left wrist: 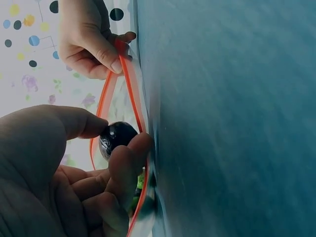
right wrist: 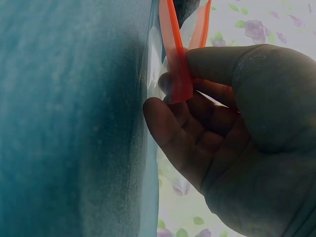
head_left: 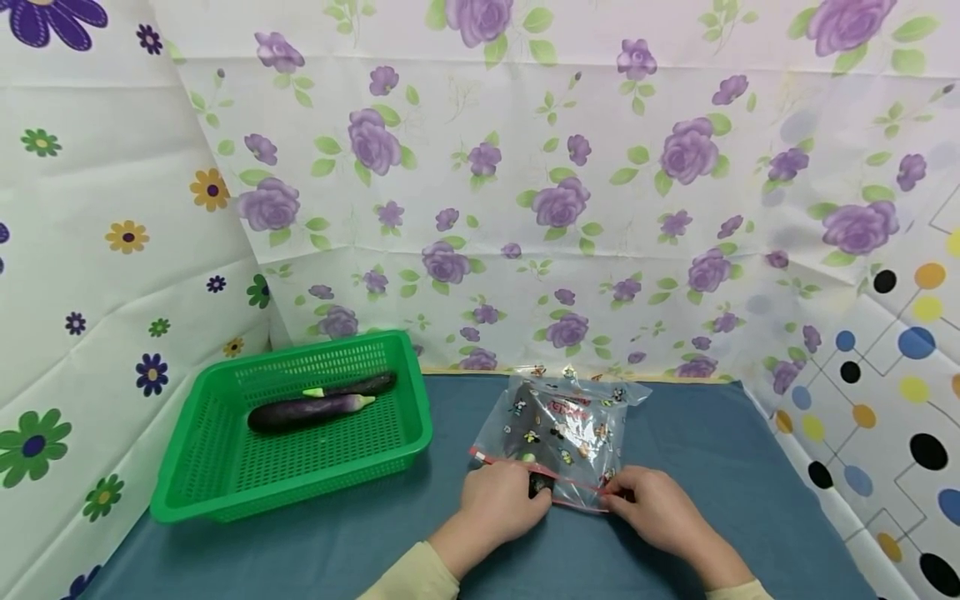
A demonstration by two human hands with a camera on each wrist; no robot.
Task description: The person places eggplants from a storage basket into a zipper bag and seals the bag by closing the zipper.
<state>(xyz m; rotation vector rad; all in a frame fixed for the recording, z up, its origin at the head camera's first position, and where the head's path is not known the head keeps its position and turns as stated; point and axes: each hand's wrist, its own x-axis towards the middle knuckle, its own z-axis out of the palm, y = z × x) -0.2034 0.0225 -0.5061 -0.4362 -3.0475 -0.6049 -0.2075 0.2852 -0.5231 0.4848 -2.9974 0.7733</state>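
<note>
A clear printed zip bag [head_left: 570,425] with a red zip edge lies on the blue cloth, its mouth toward me. Dark eggplants show through the plastic on its left side, partly hidden by the print. My left hand [head_left: 501,502] is at the mouth, thumb and fingers around the dark, glossy end of an eggplant [left wrist: 116,138] that sits between the two red strips. At the right end of the mouth, my right hand [head_left: 654,510] pinches the red zip edge [right wrist: 177,74] between thumb and fingers. The strips spread apart from that pinch in the left wrist view.
To the left stands a green plastic basket [head_left: 292,492] with two eggplants [head_left: 300,412] in it. Blue cloth [head_left: 720,450] covers the table. Flowered sheets [head_left: 525,275] hang behind and at the left, and a dotted sheet [head_left: 892,417] stands at the right.
</note>
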